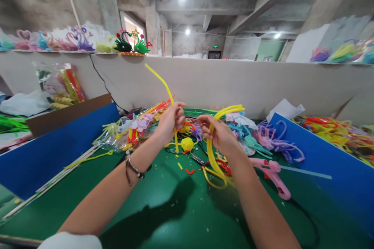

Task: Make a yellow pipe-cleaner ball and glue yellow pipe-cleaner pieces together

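My left hand (172,121) is closed around a single yellow pipe cleaner (159,78), which sticks up bent above the fist and pokes out below it. To its right, my right hand (217,134) grips a bundle of long yellow pipe cleaners (210,155) that bow down toward the table. Between and below the hands lies a fuzzy yellow ball (187,144). Scissors (200,159) rest beside the bundle, partly hidden by it. Small yellow and red offcuts, such as a bent red piece (190,171), are on the green tabletop.
A pink glue gun (273,173) lies right of my right forearm, its cord trailing forward. Blue panels (67,148) border both sides. Purple and teal pipe-cleaner pieces (273,140) pile up at the back right. Finished pipe-cleaner swans (131,43) line the ledge.
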The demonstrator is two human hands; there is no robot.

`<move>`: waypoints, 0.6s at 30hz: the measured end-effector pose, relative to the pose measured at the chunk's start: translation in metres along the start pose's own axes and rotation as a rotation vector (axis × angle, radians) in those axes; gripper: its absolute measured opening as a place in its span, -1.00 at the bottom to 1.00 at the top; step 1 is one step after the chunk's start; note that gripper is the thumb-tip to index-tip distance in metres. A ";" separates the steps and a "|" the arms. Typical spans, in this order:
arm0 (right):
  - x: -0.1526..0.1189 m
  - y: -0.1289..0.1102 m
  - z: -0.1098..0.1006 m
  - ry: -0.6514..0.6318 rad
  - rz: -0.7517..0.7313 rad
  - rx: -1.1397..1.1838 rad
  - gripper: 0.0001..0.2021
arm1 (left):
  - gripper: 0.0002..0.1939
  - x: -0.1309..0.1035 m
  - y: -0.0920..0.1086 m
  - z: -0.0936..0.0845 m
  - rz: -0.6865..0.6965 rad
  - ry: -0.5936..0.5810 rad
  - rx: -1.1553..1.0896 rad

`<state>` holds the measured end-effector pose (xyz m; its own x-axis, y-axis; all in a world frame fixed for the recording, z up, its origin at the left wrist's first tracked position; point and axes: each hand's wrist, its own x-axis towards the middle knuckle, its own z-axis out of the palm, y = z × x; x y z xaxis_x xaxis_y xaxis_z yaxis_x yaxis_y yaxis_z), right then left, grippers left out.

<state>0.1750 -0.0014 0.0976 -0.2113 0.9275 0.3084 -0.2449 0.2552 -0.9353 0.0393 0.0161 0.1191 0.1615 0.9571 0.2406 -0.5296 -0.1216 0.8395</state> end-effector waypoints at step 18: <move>-0.021 0.074 0.026 0.367 0.133 -0.203 -0.68 | -0.78 -0.045 -0.094 -0.021 0.039 -0.095 0.477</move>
<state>0.1369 -0.0089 0.0267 0.1311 0.9821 0.1355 -0.0402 0.1418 -0.9891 0.0643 -0.0101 0.0188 0.2364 0.9238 0.3012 -0.0995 -0.2854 0.9532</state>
